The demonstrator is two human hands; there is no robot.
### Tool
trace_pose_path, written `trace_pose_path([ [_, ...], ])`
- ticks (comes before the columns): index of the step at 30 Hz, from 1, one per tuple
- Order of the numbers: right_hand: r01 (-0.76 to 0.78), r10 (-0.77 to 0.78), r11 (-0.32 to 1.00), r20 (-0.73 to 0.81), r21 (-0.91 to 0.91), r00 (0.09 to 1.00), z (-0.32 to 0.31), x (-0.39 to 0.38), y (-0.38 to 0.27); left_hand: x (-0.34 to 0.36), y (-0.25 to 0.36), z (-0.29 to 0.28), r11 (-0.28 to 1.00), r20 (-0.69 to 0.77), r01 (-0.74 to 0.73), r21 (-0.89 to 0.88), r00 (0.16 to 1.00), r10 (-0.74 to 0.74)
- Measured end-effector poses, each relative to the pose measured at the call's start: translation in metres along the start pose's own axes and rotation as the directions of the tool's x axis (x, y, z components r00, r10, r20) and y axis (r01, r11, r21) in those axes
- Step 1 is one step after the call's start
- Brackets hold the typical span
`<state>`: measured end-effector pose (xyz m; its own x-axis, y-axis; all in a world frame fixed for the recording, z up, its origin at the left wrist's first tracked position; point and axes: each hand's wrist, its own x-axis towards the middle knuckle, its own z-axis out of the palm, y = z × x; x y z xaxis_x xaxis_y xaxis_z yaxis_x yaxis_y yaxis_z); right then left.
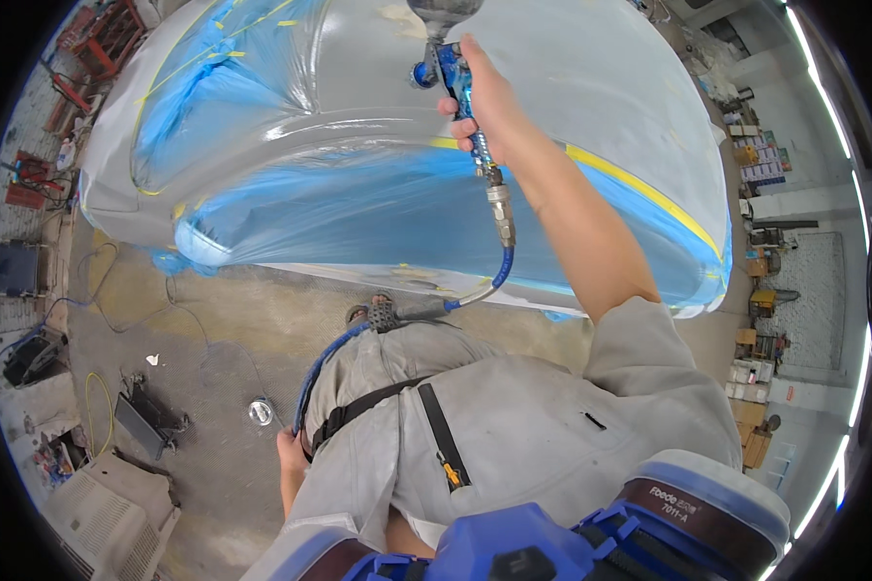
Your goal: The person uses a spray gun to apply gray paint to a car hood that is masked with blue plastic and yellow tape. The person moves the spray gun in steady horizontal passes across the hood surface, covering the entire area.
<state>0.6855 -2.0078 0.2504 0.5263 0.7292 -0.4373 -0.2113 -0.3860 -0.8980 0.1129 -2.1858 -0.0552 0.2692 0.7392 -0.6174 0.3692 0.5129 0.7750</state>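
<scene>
My right hand [482,102] is wrapped round the handle of a spray gun [451,73], held up over a car body at the top of the view. A dark cup [443,12] sits on top of the gun, cut off by the upper edge. From the metal coupling [501,215] under the handle, a blue air hose [334,351] loops down past my waist to my left side. There my left hand [292,453] is closed round the hose, its fingers partly hidden. Grey coating covers the car panel [591,77] beneath the gun.
Blue plastic masking film [358,198] with yellow tape [644,198] covers parts of the car. Thin cables cross the floor at left, near a black stand [145,416] and a round tin [261,412]. Shelves with boxes [751,373] line the right wall. A blue respirator [533,547] fills the lower edge.
</scene>
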Motion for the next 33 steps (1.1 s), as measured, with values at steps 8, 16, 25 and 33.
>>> trace_pose_path([
  [8, -0.023, 0.026, 1.0, -0.19, 0.018, 0.981, -0.051, -0.034, 0.015, 0.049, 0.024, 0.005, 0.993, 0.12, -0.102, 0.062, 0.988, 0.094],
  [16, 0.012, 0.011, 0.997, -0.288, 0.075, 0.957, -0.093, -0.053, 0.021, 0.082, 0.057, 0.001, 0.989, 0.218, -0.011, 0.147, 0.976, -0.022],
  [25, 0.038, 0.014, 0.993, -0.432, 0.113, 0.902, -0.136, -0.074, 0.021, 0.098, 0.087, 0.009, 0.992, 0.333, 0.041, 0.121, 0.94, -0.079],
  [33, 0.047, 0.025, 0.991, -0.518, 0.126, 0.855, -0.173, -0.093, 0.024, 0.106, 0.102, 0.021, 0.991, 0.359, 0.131, -0.022, 0.927, -0.114],
])
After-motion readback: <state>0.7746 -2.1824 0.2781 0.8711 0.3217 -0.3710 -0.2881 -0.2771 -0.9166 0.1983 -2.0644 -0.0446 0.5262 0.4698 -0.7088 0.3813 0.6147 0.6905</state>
